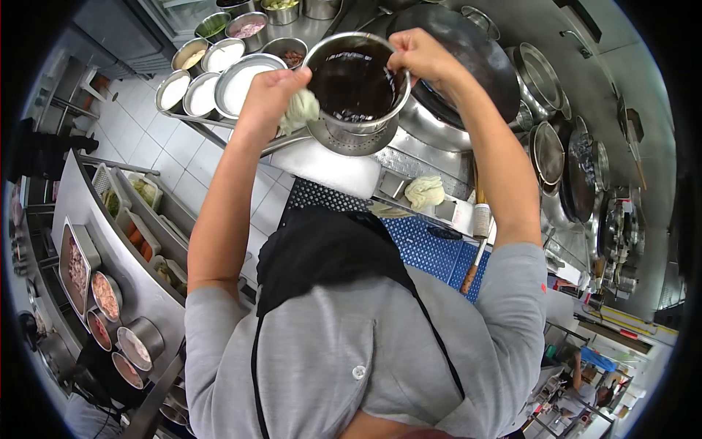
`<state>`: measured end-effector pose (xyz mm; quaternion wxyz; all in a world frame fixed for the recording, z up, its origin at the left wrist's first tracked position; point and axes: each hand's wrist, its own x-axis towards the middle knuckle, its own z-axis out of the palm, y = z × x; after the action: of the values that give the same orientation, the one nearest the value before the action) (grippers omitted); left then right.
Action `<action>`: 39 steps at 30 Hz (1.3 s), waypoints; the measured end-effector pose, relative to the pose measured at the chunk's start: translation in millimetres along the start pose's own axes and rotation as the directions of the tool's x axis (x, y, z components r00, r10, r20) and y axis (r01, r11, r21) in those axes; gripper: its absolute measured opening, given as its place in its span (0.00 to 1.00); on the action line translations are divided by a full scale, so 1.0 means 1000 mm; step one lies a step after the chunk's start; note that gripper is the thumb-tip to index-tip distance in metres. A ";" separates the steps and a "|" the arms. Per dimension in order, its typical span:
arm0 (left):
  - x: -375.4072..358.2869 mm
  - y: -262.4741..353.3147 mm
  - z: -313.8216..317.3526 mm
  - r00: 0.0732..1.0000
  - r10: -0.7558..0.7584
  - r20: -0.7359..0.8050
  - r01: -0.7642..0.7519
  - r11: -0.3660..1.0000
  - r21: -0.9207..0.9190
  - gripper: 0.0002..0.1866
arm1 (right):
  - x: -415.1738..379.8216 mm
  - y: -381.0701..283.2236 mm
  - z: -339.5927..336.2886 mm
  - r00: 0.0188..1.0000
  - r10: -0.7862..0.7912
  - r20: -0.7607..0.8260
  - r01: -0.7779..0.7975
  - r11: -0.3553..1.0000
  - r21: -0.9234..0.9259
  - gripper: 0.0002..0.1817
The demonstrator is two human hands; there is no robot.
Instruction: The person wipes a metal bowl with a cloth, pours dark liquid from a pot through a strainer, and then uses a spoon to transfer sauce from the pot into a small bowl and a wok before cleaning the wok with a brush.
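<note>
A round steel pot (360, 126) of dark brown liquid (354, 84) is between my hands. My left hand (272, 99) is closed on its left rim, with a pale cloth (300, 110) bunched under the fingers. At the upper right rim, my right hand (423, 57) pinches the pot's edge, thumb near the inside wall. Beneath the pot shows a perforated steel strainer (357, 145), its handle reaching toward the lower left. Part of the strainer is hidden by the pot.
Left of the pot stand several containers of white powder (247, 86) and chopped ingredients. A large dark wok (468, 51) sits at the right. A second cloth (425, 192) and a long-handled brush (480, 219) are by the counter's near edge. Food trays (93, 252) line the left counter.
</note>
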<state>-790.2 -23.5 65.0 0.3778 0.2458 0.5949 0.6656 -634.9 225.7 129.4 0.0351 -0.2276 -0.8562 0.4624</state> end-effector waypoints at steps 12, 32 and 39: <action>0.030 -0.148 0.038 0.958 -0.207 -0.200 0.271 0.882 0.385 0.12 | 0.012 0.003 -0.016 0.912 -0.305 -0.275 0.060 0.761 -0.646 0.08; 0.039 -0.161 0.043 0.946 -0.291 -0.139 0.293 0.956 -0.008 0.07 | 0.020 0.045 0.046 0.819 -0.572 -0.044 0.166 0.310 -0.936 0.06; 0.036 -0.144 0.036 0.946 -0.318 -0.060 0.322 0.944 0.070 0.11 | 0.002 0.047 0.074 0.715 -0.699 -0.024 0.101 0.137 -0.985 0.04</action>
<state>-752.8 27.8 -74.0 0.4566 0.1445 0.6614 0.5772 -639.6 191.1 48.7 0.2354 -0.0581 -0.9383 -0.2466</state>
